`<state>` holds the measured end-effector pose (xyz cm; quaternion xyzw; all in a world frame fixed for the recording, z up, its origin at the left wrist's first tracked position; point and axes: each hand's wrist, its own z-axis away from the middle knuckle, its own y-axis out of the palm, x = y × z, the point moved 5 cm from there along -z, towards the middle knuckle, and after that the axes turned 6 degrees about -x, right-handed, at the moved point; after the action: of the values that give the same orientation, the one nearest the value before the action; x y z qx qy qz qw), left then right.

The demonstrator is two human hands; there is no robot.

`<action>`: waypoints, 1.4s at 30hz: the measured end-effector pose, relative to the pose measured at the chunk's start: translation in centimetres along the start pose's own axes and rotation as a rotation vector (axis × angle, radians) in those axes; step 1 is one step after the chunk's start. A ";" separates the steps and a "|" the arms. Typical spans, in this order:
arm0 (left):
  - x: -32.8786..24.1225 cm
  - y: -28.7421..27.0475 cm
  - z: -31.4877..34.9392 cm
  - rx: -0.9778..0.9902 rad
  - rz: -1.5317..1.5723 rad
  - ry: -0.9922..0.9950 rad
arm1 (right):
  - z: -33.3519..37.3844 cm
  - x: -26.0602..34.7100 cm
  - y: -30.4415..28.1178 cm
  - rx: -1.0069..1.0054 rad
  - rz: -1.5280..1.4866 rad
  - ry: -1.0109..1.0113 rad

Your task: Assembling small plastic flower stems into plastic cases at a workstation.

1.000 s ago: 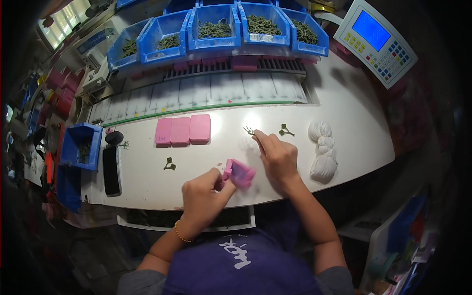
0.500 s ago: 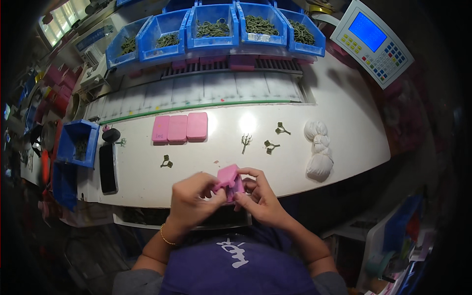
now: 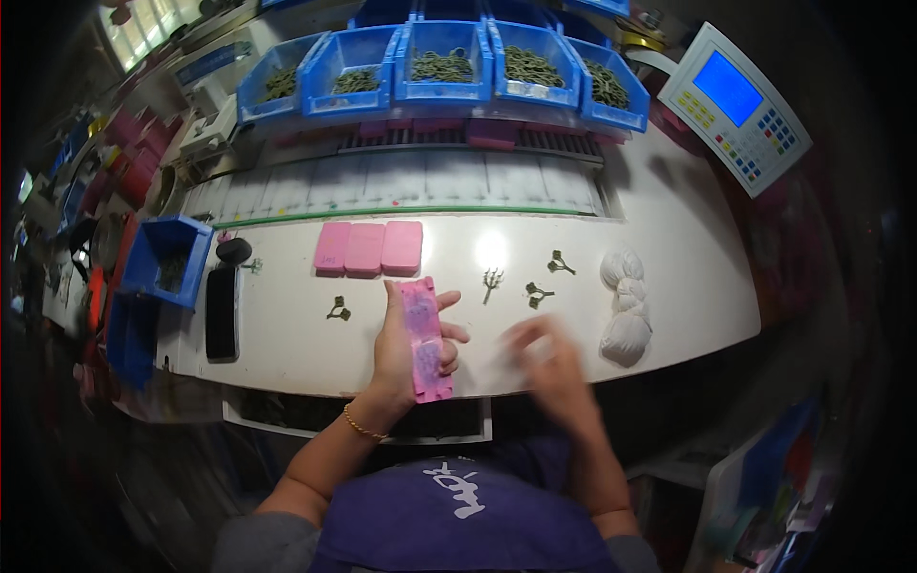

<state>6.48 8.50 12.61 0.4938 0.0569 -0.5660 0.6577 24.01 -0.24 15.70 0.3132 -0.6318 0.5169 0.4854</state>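
Observation:
My left hand (image 3: 391, 349) grips an opened-out pink rubber mould (image 3: 420, 329) over the near edge of the table. Its inner face, with bluish-purple patches, is turned up, and my fingers wrap round behind it. To the right of the mould, my right hand (image 3: 551, 363) is off it above the table edge, its fingers smeared by motion. Beyond my hands lie small dark green branched pieces: one upright fork-like piece (image 3: 492, 285), two others (image 3: 540, 294) to its right and one (image 3: 338, 308) on the left.
Three shut pink blocks (image 3: 365, 249) stand side by side on the white table. A knotted white cloth bundle (image 3: 627, 306) lies at the right, a black phone (image 3: 223, 313) at the left. Blue bins (image 3: 444, 95) of green pieces line the back; a keypad panel (image 3: 734, 107) stands back right.
The pink mould has gone from folded between both hands to spread out in my left hand. My right hand has let go and moved right. The whole view has shifted slightly.

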 end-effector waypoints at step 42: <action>-1.7 1.3 0.6 0.121 -0.139 0.163 | 1.0 0.0 -8.9 -0.408 0.877 -0.484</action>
<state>6.59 9.01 14.72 0.5719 0.1098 -0.5707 0.5789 31.71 -3.57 18.82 0.0297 -0.8845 0.4511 0.1157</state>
